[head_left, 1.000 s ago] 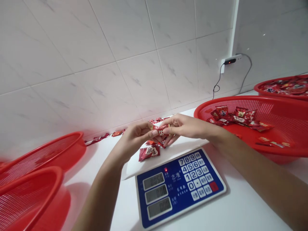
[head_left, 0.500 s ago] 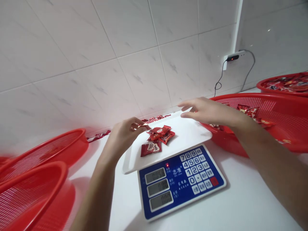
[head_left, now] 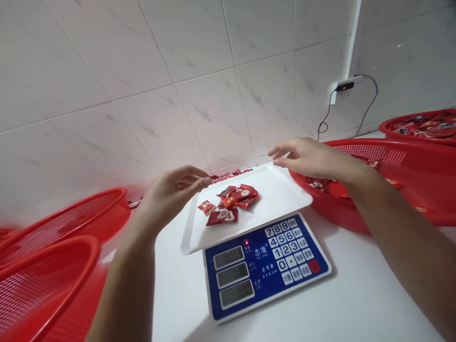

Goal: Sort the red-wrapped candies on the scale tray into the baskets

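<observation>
A blue-faced digital scale (head_left: 265, 266) with a white weighing tray (head_left: 281, 197) stands in the middle of the white counter. Several red-wrapped candies (head_left: 231, 202) lie in a small heap on the tray. My left hand (head_left: 171, 190) hovers just left of the tray with fingers loosely curled and apart, holding nothing. My right hand (head_left: 309, 156) hangs palm down with fingers stretched out over the tray's right end and the rim of a red basket (head_left: 402, 190), also holding nothing.
The red basket holds more wrapped candies; a second red basket (head_left: 420, 126) of candies sits behind it. Two red mesh baskets (head_left: 53, 256) stand at the left. Loose candies (head_left: 228, 175) lie along the tiled wall. A charger and cable (head_left: 344, 88) hang from a wall socket.
Both hands met over the tray holding candies, then let go and drew apart. One more small candy now lies at the heap's left. My right hand moved toward the basket.
</observation>
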Available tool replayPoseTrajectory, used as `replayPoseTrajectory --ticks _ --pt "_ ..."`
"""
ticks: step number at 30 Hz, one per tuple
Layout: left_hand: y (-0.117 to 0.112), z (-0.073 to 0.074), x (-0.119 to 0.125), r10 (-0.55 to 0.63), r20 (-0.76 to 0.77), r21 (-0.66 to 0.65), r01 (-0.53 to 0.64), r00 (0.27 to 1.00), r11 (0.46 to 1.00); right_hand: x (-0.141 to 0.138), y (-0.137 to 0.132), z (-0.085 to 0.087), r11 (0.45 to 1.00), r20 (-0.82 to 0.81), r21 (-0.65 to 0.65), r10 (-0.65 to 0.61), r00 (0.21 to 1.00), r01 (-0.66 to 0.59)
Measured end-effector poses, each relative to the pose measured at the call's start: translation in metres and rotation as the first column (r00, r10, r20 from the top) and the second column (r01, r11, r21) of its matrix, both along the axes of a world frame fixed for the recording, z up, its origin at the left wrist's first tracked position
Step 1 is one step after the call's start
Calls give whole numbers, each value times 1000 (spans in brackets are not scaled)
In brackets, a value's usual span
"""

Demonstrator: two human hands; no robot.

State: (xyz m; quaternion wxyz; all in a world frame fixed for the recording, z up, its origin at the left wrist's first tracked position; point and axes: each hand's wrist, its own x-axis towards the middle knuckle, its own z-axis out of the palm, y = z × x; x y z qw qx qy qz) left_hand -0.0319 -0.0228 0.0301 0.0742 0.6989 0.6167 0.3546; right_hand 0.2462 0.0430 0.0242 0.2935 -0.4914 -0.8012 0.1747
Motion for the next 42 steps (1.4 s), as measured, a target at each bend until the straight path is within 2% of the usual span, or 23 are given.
replayPoseTrajectory --ticks 8,11,16,19,21,23,25,28,30,33,38,40,42 --pt "1 0 3 15 0 -18 -15 1000 1000 -4 3 -2 1000 26 -20 15 1000 -14" --pt "4 -2 3 17 -7 16 -17 1000 1000 -4 1 -1 1000 34 -10 15 999 -14" --pt "12 -11 1 95 20 81 -96 995 992 2 -6 6 999 27 41 4 1000 -5" --pt "19 -20 5 -15 -35 -46 14 999 999 4 -8 8 999 35 42 5 999 -6" --pt "24 -24 9 -119 -151 -213 85 981 973 4 -7 7 999 51 28 22 998 -23" --pt "27 -25 13 -182 -240 -320 99 954 942 3 -4 5 999 68 14 43 997 -44" --pt "27 -21 16 -183 -277 -303 95 943 948 4 -3 4 998 76 3 55 996 -56" --pt "23 -12 16 -125 -285 -201 68 950 977 6 -3 4 998 57 -5 58 997 -58" --pt "21 -13 16 -85 -292 -176 34 953 984 8 -3 5 998 38 -8 62 997 -62" --pt "22 -28 18 -48 -295 -187 -8 954 982 11 -2 6 998 28 -2 68 997 -68" --pt "32 -56 39 -62 -327 -369 -66 943 927 15 2 6 997 34 -10 71 997 -70" --pt "35 -62 50 -63 -376 -355 -81 924 931 16 1 6 997 36 -17 77 996 -77" --pt "37 -65 57 -82 -410 -289 -44 909 956 17 0 7 997 37 -20 80 996 -79"
